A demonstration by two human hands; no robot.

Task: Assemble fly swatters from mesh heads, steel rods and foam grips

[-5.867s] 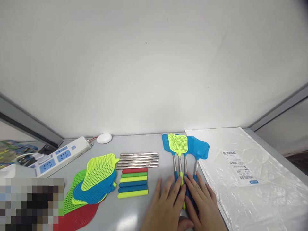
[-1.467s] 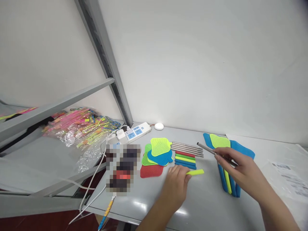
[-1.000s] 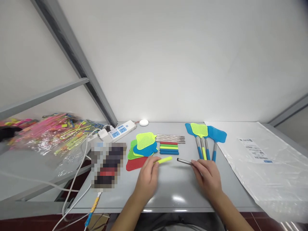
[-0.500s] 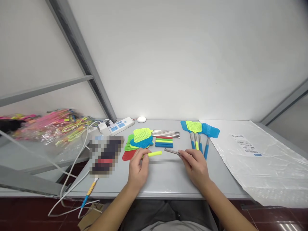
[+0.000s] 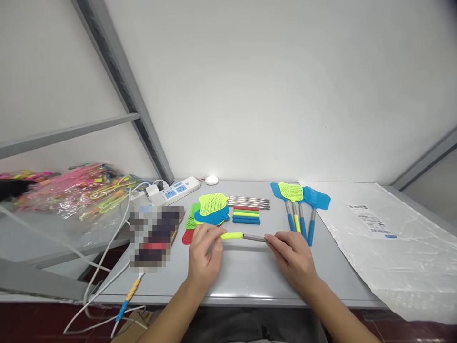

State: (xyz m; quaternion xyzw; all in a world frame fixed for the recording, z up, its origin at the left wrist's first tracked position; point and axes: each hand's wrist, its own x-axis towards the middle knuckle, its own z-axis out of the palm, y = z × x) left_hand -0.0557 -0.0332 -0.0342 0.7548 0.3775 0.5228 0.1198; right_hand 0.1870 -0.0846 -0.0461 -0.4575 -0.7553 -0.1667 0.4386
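My left hand (image 5: pixel 204 257) pinches the yellow-green grip (image 5: pixel 233 235) close to its left end, so that most of it sticks out rightward, above the tabletop (image 5: pixel 246 281). Its right end meets the metal rod (image 5: pixel 254 237), nearly in line; whether the rod has entered it, I cannot tell. My right hand (image 5: pixel 294 257) clasps the rod toward its other end, between thumb and fingers.

At far left, the bagged colourful items (image 5: pixel 71 188) run out of view, and pixelation masks something near the power strip (image 5: pixel 182 190). My left fingers cover the grip's left end and part of the red swatter head (image 5: pixel 187 237). My right hand hides the rod's far end and some handle ends of the assembled swatters (image 5: pixel 292 192). The print on the white package (image 5: pixel 357 252) is too small to read.
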